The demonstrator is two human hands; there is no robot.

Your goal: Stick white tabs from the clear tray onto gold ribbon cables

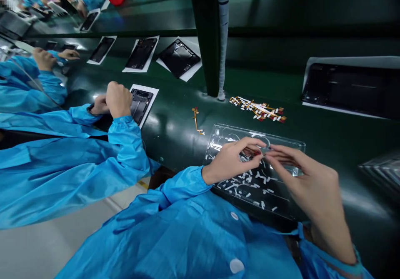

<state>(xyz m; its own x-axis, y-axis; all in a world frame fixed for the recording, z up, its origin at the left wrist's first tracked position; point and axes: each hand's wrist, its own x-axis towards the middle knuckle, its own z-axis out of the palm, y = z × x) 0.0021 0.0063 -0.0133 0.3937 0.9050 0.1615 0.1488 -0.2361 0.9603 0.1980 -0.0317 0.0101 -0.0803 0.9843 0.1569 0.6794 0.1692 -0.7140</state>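
My left hand (233,159) and my right hand (308,183) meet over a clear plastic tray (289,145) on the dark green belt. Both pinch a small flex strip (255,151) with a reddish end between their fingertips. Under my hands the tray and a dark panel (275,202) are littered with several small white liner scraps (250,179). A single gold flex cable (196,120) lies on the belt left of the tray. A pile of gold and red flex cables (259,109) lies just beyond the tray.
A co-worker in a blue gown at my left presses closed hands (117,100) on a phone frame (140,104) lying on white paper. More frames (178,57) on paper sit farther along the belt. A dark post (206,37) rises mid-belt. Another frame (350,85) lies at right.
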